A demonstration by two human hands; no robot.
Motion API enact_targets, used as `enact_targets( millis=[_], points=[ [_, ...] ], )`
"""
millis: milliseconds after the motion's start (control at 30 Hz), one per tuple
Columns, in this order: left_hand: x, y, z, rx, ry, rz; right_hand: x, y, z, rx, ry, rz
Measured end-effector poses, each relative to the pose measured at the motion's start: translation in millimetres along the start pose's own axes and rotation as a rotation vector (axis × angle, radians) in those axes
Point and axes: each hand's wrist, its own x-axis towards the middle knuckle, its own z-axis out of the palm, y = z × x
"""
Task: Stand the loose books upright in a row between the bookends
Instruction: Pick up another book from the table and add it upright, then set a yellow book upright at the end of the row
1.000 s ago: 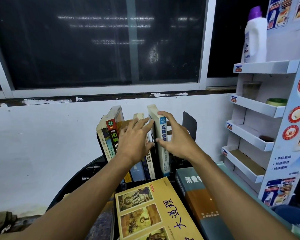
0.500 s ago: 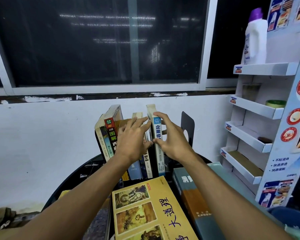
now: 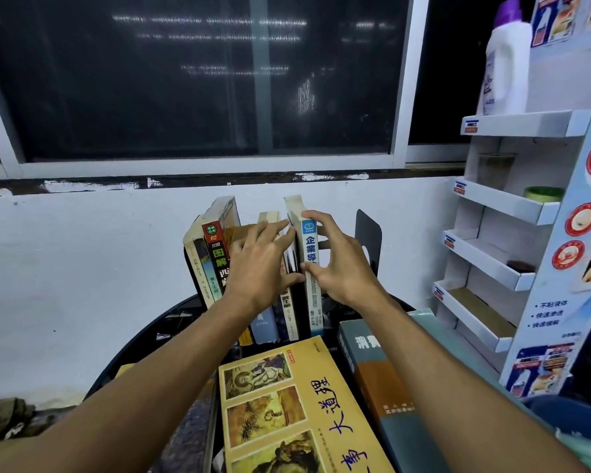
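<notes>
Several books stand upright in a row [image 3: 215,254] on a round black table [image 3: 144,339], with a black bookend [image 3: 369,230] to their right. My right hand [image 3: 338,261] grips the rightmost book, a white one with a blue spine label [image 3: 310,268], thumb on its left side, fingers over its spine. My left hand [image 3: 260,261] rests with straight fingers against the spines of the middle books. A yellow book [image 3: 294,404] and a grey-and-orange book [image 3: 382,380] lie flat in front. The left bookend is hidden behind the row.
A white wall and a dark window stand right behind the table. A cardboard display rack [image 3: 512,206] with shelves stands at the right, carrying a white bottle [image 3: 505,63] on top. A blue tub [image 3: 570,414] shows at the lower right.
My right hand has pushed the white book leftwards and more upright against the row. My left hand has stayed on the middle spines.
</notes>
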Motion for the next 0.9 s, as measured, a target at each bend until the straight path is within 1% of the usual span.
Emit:
enact_targets(
  millis=[167, 333, 467, 633, 767, 900],
  points=[
    [-0.3, 0.5, 3.0, -0.003, 0.022, 0.001, -2.6, 3.3, 2.0, 0.001, 0.012, -0.012],
    [-2.2, 0.1, 2.5, -0.018, 0.031, 0.004, -0.6, 0.4, 1.8, -0.013, -0.029, -0.021],
    [-3.7, -1.3, -2.0, -0.048, -0.003, 0.011, -3.2, -0.4, 0.9, -0.025, -0.063, -0.027],
    [-10.7, -5.1, -11.1, -0.147, -0.018, 0.044, -10.7, -2.7, -4.0, -0.029, -0.116, 0.035],
    [-30.2, -7.0, -19.6, -0.245, 0.036, 0.083, -23.8, -9.0, -11.1, -0.064, -0.109, 0.106],
    [-59.7, -8.8, -32.0, -0.377, 0.044, 0.051, -47.9, -11.0, -14.7, -0.145, -0.123, 0.115]
  ],
)
